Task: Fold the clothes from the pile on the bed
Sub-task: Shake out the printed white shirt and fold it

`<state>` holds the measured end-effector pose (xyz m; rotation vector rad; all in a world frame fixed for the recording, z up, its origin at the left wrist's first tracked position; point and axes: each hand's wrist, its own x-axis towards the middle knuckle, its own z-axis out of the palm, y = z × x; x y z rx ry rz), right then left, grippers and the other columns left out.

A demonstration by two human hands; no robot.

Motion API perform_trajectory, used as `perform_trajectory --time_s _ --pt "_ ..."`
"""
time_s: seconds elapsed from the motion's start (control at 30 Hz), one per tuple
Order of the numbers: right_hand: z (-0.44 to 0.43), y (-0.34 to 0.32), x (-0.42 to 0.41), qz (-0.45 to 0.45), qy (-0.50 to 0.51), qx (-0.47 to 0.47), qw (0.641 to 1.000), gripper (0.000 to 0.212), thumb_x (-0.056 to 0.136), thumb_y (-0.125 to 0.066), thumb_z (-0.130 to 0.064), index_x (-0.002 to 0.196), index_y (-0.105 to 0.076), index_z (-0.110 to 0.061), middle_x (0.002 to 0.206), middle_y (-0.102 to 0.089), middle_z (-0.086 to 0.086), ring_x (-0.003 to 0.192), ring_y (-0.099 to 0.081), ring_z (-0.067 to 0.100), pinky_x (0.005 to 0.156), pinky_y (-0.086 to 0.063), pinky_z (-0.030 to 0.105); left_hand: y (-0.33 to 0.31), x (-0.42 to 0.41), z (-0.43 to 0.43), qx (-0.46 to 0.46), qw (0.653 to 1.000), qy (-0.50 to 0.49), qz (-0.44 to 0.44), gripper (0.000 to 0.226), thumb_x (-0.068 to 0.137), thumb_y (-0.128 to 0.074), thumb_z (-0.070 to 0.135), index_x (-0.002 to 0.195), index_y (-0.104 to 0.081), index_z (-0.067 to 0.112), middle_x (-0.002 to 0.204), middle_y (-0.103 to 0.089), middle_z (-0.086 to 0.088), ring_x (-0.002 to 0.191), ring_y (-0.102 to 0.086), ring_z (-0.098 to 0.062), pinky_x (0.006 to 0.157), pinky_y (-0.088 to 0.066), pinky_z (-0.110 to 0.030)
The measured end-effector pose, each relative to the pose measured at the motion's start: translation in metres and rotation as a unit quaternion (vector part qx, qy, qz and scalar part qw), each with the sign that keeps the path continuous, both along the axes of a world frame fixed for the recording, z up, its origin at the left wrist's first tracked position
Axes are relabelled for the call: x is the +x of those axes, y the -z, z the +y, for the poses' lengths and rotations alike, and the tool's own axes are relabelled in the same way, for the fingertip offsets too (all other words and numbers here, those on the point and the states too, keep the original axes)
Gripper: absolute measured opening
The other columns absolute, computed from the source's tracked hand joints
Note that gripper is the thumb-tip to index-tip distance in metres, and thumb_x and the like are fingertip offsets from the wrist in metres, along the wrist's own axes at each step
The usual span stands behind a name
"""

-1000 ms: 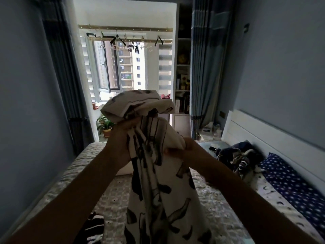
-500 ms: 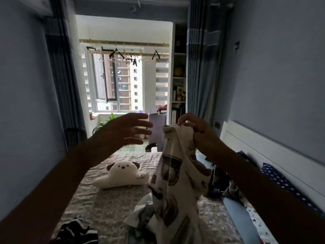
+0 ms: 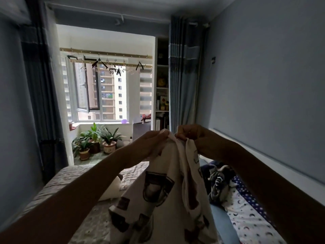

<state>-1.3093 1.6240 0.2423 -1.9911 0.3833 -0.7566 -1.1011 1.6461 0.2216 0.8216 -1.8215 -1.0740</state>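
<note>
A white garment with dark printed patches (image 3: 163,196) hangs in front of me above the bed (image 3: 70,187). My left hand (image 3: 151,143) grips its top edge on the left. Just to the right, my right hand (image 3: 191,136) pinches the same top edge. The two hands are close together at chest height. The cloth drapes down out of the frame's bottom. A dark pile of clothes (image 3: 218,182) lies on the bed by the headboard, to the right of the garment.
A white plush toy (image 3: 112,191) lies on the quilt, partly behind my left arm. A star-print pillow (image 3: 249,213) sits at the right by the white headboard (image 3: 263,161). Potted plants (image 3: 95,140) stand under the far window.
My left hand, open in the air half a second ago, has come back and taken hold of the garment's top edge beside my right hand. The view tilted upward.
</note>
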Motion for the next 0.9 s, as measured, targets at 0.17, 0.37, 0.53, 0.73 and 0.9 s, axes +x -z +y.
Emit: perform_trajectory --time_s 0.17,0.37,0.53,0.73,0.9 --pt "-0.001 -0.002 -0.014 0.065 0.096 -0.045 0.992 0.041 0.081 -0.046 0.020 0.066 -0.052 -0.018 0.067 -0.055 -0.005 0.062 -0.052 0.009 0.056 -0.043 0.023 -0.012 -0.014 -0.008 -0.158 0.973 -0.166 -0.014 0.040 0.103 -0.044 0.028 0.067 -0.056 0.017 0.062 -0.052 -0.003 0.058 -0.050 -0.010 0.058 -0.040 -0.028" --pt "0.000 -0.003 -0.007 0.076 0.140 0.091 0.983 0.024 0.090 -0.045 -0.003 0.102 -0.065 0.001 0.086 -0.069 0.004 0.077 -0.065 0.017 0.075 -0.052 0.033 -0.051 -0.019 -0.007 -0.295 0.932 -0.200 -0.059 0.038 0.103 -0.044 0.025 0.069 -0.060 0.017 0.064 -0.059 -0.005 0.053 -0.053 -0.001 0.052 -0.040 -0.011" --pt "0.002 0.002 0.011 0.088 0.134 0.048 0.986 0.020 0.091 -0.060 -0.008 0.109 -0.060 -0.018 0.100 -0.067 0.003 0.091 -0.068 0.018 0.077 -0.056 0.028 -0.074 -0.015 -0.012 -0.369 0.900 -0.198 -0.125 0.035 0.101 -0.051 0.022 0.068 -0.060 0.014 0.059 -0.057 0.000 0.055 -0.057 -0.004 0.057 -0.040 -0.009" --pt "-0.026 0.017 0.007 0.222 0.228 -0.080 0.945 0.031 0.082 -0.069 -0.006 0.108 -0.059 -0.019 0.097 -0.068 0.001 0.087 -0.068 0.019 0.074 -0.058 0.031 -0.097 0.023 -0.018 -0.402 0.865 -0.252 -0.163 0.030 0.100 -0.052 0.027 0.076 -0.064 0.015 0.065 -0.061 0.000 0.057 -0.058 -0.007 0.053 -0.042 -0.019" --pt "-0.037 0.013 -0.011 0.181 0.296 -0.033 0.937 0.024 0.093 -0.050 0.000 0.079 -0.065 -0.013 0.065 -0.066 -0.002 0.064 -0.066 0.015 0.056 -0.053 0.026 -0.109 0.076 -0.023 -0.378 0.841 -0.328 -0.206 0.040 0.095 -0.055 0.035 0.069 -0.063 0.005 0.065 -0.060 -0.013 0.060 -0.054 -0.023 0.060 -0.040 -0.033"
